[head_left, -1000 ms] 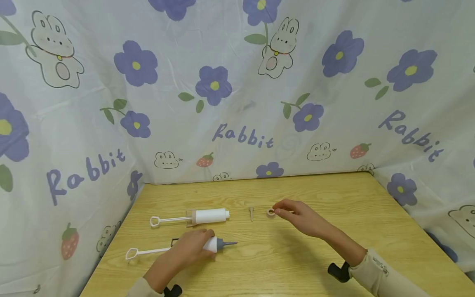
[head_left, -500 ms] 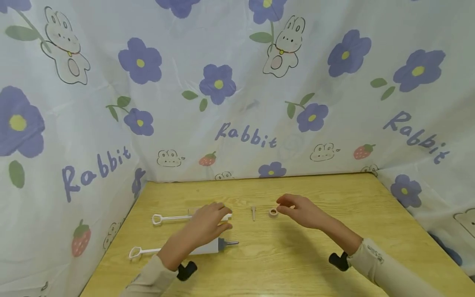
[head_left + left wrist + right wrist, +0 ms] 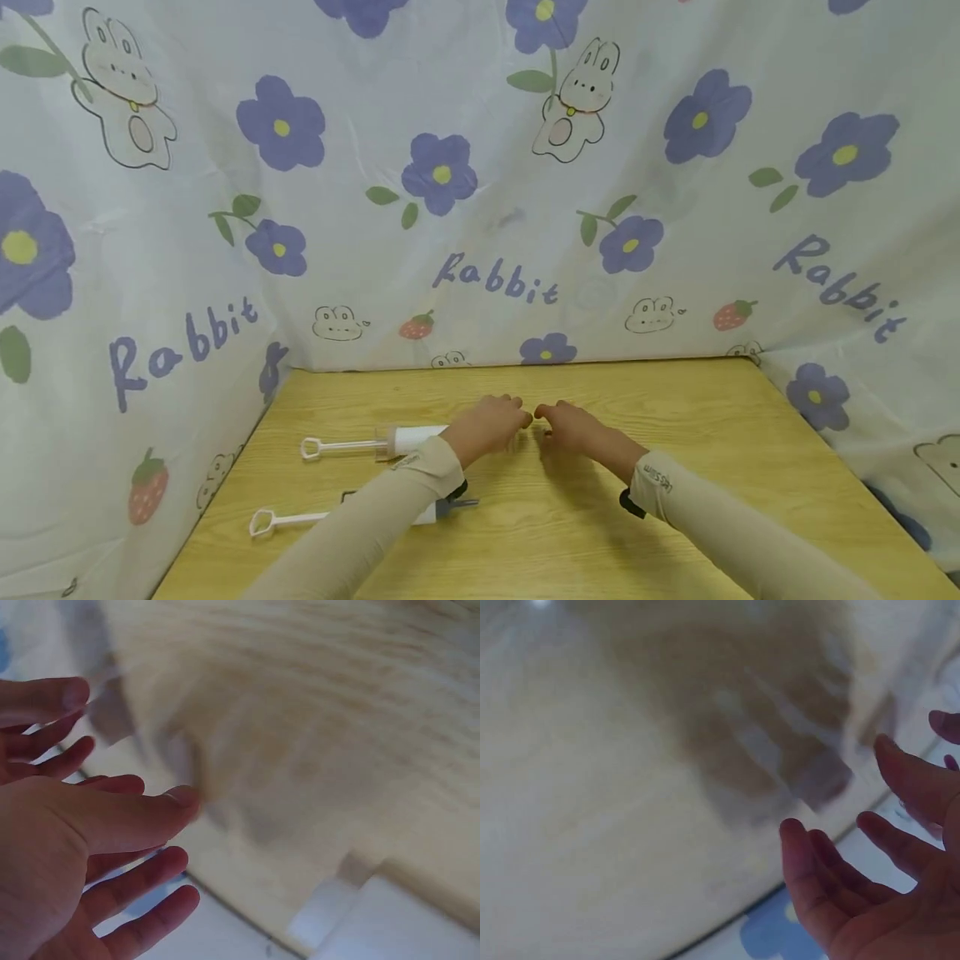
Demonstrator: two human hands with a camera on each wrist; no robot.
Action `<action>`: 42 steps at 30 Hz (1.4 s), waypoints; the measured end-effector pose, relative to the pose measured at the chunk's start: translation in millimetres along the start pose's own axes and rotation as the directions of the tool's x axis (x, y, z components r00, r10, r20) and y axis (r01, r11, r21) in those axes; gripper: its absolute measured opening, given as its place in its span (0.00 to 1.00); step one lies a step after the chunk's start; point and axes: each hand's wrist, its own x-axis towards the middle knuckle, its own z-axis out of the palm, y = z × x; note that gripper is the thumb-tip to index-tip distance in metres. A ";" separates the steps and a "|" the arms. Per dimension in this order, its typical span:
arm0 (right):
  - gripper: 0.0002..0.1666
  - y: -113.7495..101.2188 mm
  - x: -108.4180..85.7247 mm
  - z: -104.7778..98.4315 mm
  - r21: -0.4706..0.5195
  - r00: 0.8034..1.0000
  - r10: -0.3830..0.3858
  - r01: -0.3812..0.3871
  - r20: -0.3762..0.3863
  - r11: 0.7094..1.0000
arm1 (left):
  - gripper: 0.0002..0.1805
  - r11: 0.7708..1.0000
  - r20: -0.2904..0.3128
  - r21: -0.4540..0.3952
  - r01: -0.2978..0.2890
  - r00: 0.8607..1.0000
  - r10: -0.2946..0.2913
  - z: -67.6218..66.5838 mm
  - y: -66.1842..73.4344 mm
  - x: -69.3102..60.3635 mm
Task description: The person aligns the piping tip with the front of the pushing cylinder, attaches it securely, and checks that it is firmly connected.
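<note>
My left hand (image 3: 489,425) is over the table beside the front end of a white plunger tube (image 3: 417,439), its fingers spread and holding nothing. The right hand (image 3: 573,428) faces it from the right, fingers loosely bent with nothing between them. In the head view both hands hide the small nozzle and ring. In the left wrist view a blurred pale nozzle (image 3: 180,756) lies beyond the thumb, with the brownish ring (image 3: 111,714) near the other hand's fingers. The right wrist view shows that ring (image 3: 821,780) on the table, blurred, apart from the fingertips.
Closer to me, a second white plunger tube (image 3: 425,514) with a grey nozzle is partly covered by the left sleeve (image 3: 360,517). Both tubes have loop handles pointing left. A patterned curtain (image 3: 480,208) encloses the wooden table (image 3: 675,400) at the back and sides.
My left hand has moved from the nearer tube, past the farther one, right to the small parts. The right hand has shifted slightly left, bringing the hands close together.
</note>
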 end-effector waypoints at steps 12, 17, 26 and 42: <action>0.13 7.3 -21.8 -3.2 0.188 0.982 -0.025 0.060 -0.185 0.980 | 0.02 0.990 -0.078 -0.131 0.043 0.995 -0.054 14.7 -7.5 -13.9; 0.21 3.1 -46.3 -35.3 0.447 0.947 -0.044 0.190 -0.317 0.874 | 0.07 0.902 -0.293 -0.429 0.050 0.937 -0.191 -9.3 -21.5 -58.1; 0.27 1.9 -75.6 -42.6 0.723 0.940 -0.009 0.267 -0.340 0.637 | 0.14 0.679 -0.454 -0.733 -0.030 0.765 -0.457 -26.6 -22.9 -102.6; 0.24 -21.0 -69.0 -29.8 0.734 0.936 -0.050 0.306 -0.348 0.606 | 0.08 0.683 -0.531 -0.710 -0.169 0.766 -0.363 -40.9 8.4 -84.1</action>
